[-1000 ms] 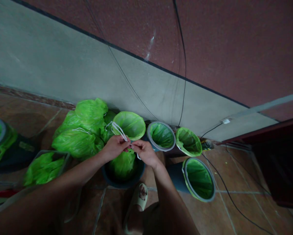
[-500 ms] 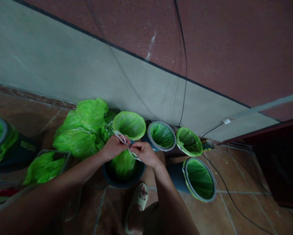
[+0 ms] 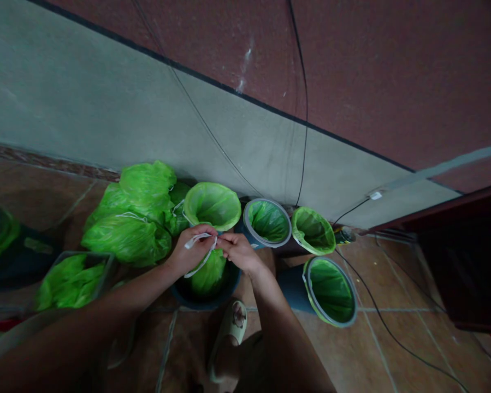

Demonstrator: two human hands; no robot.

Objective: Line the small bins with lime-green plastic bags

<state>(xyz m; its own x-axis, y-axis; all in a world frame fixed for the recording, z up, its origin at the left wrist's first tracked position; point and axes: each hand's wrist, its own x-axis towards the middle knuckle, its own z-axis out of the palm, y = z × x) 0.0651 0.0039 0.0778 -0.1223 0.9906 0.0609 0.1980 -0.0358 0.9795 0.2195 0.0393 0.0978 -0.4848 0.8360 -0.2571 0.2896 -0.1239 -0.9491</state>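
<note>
My left hand point(image 3: 193, 248) is closed on the white drawstring point(image 3: 198, 266) of a green trash bag point(image 3: 208, 274). My right hand point(image 3: 239, 252) pinches the same drawstring, its fingertips meeting those of the left. Below both hands the gathered bag sits inside a dark blue trash bin point(image 3: 179, 295). One loop of the string lies over the back of my left hand and another hangs beneath it. The exact crossing of the string between the fingertips is hidden.
Tied green trash bags point(image 3: 126, 234) are piled to the left by the wall. Lined bins point(image 3: 212, 204) stand behind and to the right, one lined bin point(image 3: 331, 289) near my right arm. A basket of green bags point(image 3: 73, 278) is at left. A black cable point(image 3: 386, 322) crosses the floor.
The drawstring's loop has swung over my left hand and down below it, and the end at my right hand no longer sticks out. Both hands stay pinched together above the bin.
</note>
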